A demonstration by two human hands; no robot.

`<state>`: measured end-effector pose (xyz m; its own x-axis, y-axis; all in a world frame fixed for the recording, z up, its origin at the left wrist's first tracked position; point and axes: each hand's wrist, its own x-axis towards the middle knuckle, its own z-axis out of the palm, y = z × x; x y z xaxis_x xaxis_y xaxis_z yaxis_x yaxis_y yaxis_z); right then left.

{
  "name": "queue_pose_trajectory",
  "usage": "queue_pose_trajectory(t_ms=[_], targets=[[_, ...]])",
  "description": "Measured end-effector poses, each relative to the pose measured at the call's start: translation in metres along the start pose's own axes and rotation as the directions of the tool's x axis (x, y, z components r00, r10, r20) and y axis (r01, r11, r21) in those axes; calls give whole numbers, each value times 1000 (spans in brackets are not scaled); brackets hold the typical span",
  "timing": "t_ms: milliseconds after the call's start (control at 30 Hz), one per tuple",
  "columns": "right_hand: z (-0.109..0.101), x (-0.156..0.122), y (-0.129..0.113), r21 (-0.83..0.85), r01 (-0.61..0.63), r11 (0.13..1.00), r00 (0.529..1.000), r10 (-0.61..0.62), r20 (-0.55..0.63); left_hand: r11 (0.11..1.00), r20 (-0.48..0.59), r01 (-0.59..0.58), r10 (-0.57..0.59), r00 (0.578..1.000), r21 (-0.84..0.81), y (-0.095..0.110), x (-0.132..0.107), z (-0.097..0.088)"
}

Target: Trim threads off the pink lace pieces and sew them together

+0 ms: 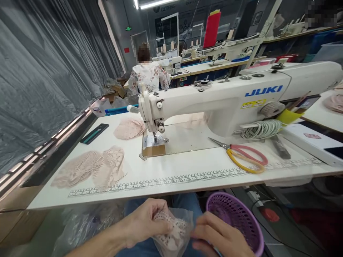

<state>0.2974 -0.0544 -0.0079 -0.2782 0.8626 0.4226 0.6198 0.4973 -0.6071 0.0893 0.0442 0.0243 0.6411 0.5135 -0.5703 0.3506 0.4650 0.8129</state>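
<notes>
My left hand (148, 221) is closed on a pale lace piece (175, 230) with sheer, see-through fabric around it, held above my lap below the table edge. The left thumb lies across the lace. My right hand (218, 233) is at the right edge of the sheer fabric, its fingers curled together and slightly blurred. A sliver of something bluish shows under the right palm, but I cannot make out what it is. On the table, beige lace pieces (92, 167) lie at the front left, and a stack of pink fabric pieces (129, 129) sits behind them.
A white sewing machine (187, 103) spans the white table (160, 169). Red-and-yellow-handled scissors (245, 157) lie by a printed ruler (171, 180). A purple basket (250, 221) stands below at right. A dark flat case (94, 134) lies at left. Another person (150, 76) sits farther back.
</notes>
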Motion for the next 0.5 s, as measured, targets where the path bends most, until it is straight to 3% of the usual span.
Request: queue_pose_trajectory(t_ms=[100,333,400,500], targets=[[14,12,-7,-31,41,999,998,-42,-41,1000,-2,-11,11,1000,-18,-3,0,2],[29,9,-6,-333,126,934,982,-164,-88,997,-49,14,-18,999,-75,-10,10,6],[29,9,-8,-312,89,946,990,-118,-77,998,-55,25,-28,998,-64,-11,12,6],[25,-2,3,-226,-93,970,994,77,-76,997,-50,44,-48,998,-70,-12,11,5]])
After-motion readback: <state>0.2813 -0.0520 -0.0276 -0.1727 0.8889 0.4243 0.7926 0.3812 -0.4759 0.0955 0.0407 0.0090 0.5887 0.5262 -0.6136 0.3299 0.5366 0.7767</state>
